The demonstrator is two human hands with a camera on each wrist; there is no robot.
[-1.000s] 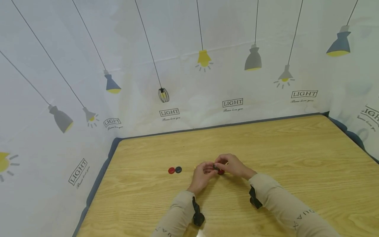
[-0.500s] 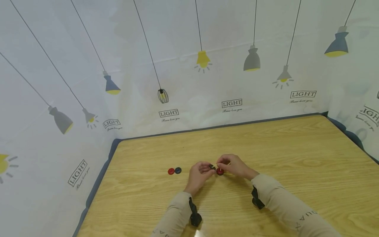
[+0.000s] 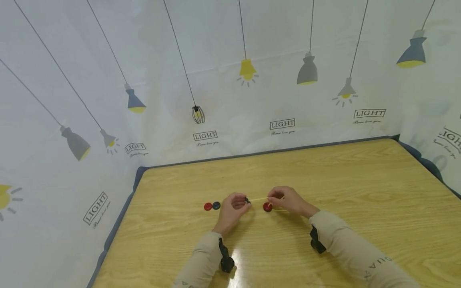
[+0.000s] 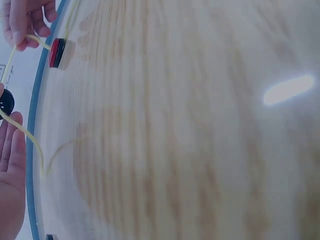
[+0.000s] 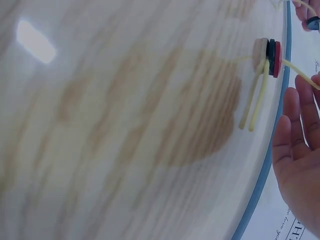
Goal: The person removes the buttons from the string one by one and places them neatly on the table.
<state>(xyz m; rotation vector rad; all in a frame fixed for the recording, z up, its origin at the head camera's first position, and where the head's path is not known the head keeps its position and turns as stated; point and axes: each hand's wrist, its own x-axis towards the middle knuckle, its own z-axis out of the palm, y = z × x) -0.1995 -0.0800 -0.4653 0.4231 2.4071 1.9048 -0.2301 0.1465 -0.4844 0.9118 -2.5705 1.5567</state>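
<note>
My left hand (image 3: 230, 212) pinches a black button (image 3: 247, 200) between thumb and fingertips. A yellow cord (image 3: 257, 199) runs through this button, and its tail loops down in the left wrist view. On the other side my right hand (image 3: 288, 200) pinches the cord, a short way from the left hand. Below the right fingertips a red button (image 3: 267, 207) rests on the table, with the cord coming out of it. In the right wrist view a dark button (image 5: 271, 57) lies against the red one, and a cord end (image 5: 255, 110) trails from them.
A loose red button (image 3: 207, 206) and a loose dark button (image 3: 216, 205) lie side by side, left of my left hand. The wooden table (image 3: 342, 176) meets a printed cloth backdrop (image 3: 234, 96) at its far edge and sides.
My left hand has moved left with the black button, away from the right hand, and a stretch of yellow cord now spans between them. The right hand has shifted slightly right.
</note>
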